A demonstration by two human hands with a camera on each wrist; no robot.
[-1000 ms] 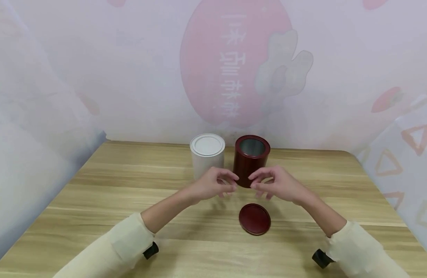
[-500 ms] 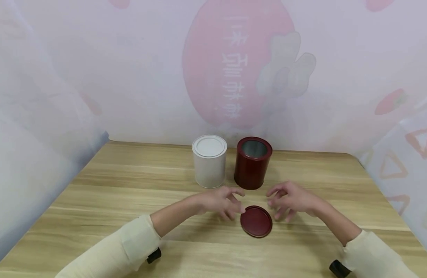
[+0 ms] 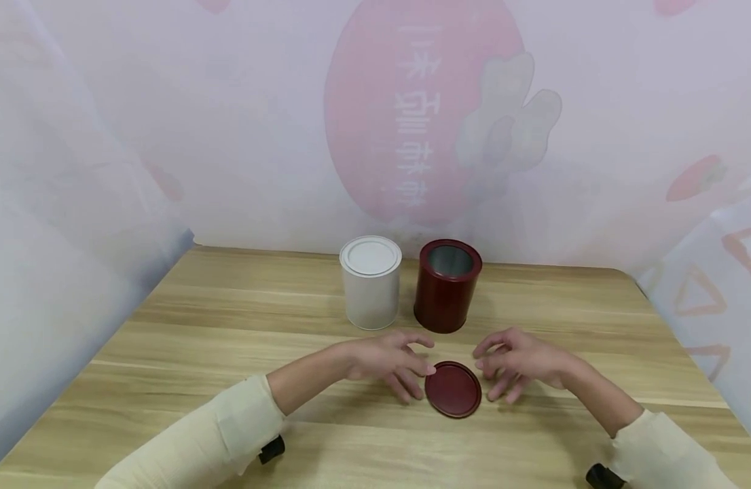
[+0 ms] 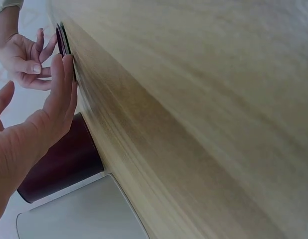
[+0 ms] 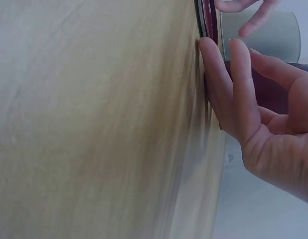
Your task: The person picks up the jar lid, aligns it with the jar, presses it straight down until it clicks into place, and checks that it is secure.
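Head view, red lid [image 3: 453, 389]: lying flat on the wooden table [image 3: 168, 353], in front of the red tin [image 3: 447, 285].
Left hand [image 3: 384, 360]: resting at the lid's left edge, fingers spread and relaxed, gripping nothing.
Right hand [image 3: 519, 360]: sitting just right of the lid, fingers loose, holding nothing.
Red tin: standing open.
White tin [image 3: 371, 282]: standing just beside the red tin, lid on.
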